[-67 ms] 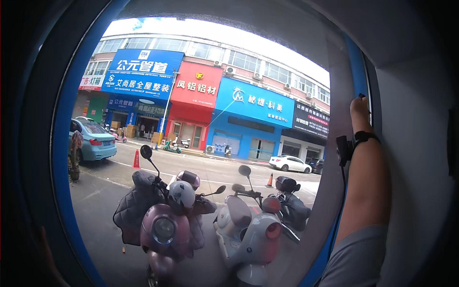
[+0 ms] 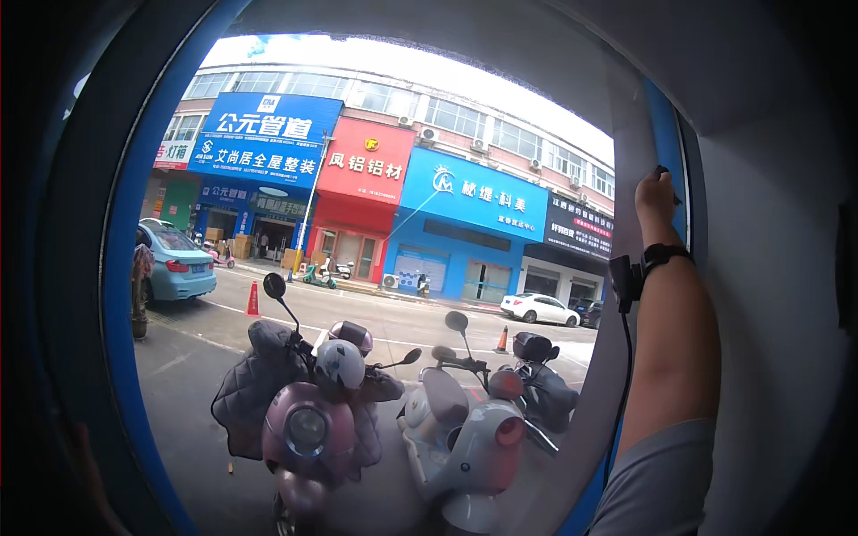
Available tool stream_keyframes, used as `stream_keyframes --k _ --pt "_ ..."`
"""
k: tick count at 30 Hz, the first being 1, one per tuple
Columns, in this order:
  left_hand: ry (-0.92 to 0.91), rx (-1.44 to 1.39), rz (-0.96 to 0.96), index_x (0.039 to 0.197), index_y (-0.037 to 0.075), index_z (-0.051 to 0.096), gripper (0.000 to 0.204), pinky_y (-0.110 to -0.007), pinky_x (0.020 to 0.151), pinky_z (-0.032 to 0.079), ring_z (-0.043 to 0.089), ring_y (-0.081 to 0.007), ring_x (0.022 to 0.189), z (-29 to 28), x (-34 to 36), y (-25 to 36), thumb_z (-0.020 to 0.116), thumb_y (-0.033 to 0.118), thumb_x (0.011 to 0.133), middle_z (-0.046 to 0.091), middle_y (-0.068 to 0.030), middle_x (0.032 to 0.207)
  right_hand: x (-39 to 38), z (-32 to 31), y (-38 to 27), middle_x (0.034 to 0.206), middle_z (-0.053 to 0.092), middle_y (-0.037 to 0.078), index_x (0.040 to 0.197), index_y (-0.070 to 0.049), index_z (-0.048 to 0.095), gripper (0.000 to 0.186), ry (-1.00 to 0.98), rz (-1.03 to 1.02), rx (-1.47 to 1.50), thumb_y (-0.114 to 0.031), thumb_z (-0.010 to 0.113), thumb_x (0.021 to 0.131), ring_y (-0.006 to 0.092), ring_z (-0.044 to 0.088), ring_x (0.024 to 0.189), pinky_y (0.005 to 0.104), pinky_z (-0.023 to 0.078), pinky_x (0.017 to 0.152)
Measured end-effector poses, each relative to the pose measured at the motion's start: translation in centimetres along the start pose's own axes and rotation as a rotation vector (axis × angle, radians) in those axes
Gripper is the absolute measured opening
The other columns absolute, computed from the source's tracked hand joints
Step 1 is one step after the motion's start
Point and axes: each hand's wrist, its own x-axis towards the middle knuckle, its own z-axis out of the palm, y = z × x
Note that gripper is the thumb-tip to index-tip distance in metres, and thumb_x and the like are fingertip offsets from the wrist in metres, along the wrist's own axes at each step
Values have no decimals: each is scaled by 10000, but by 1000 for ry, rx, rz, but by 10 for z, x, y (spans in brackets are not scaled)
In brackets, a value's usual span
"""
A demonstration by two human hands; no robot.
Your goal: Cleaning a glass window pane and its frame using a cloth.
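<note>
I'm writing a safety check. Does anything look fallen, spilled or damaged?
Nothing stands out. The pink scooter and pale scooter are standing, the red cone and orange cone upright; no spill shows. The dark object in the right hand is too small to judge.

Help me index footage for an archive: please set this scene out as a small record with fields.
Setting: large blue frame looking onto a street
Right hand: raised near the frame's right side, grip closed round a dark object, kind unclear
Right wrist: black strap, black device
Left hand: grip unclear; only a dim arm-like shape shows at lower left
Near outside: pink scooter left of a pale scooter
Farther: light-blue car at left, white car at right
</note>
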Motion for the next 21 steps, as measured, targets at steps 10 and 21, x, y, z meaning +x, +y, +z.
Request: stream_keyframes --k 10,21 --pt "-407 57 102 1618 105 247 738 -482 1120 412 444 -338 1406 -8 2 -23 651 288 1028 414 -151 1555 -194 -56 -376 1614 292 268 1582 -100 333 694 -83 -325 207 -471 449 1007 542 219 1502 594 213 1248" --pt "-451 102 492 1333 20 381 737 -508 958 401 476 -379 1078 -10 -5 36 766 398 830 442 -205 1174 -376 -113 -693 1708 176 170 1615 -89 302 674 -395 -764 350 -347 466 1014 464 63 1574 535 88 1284"
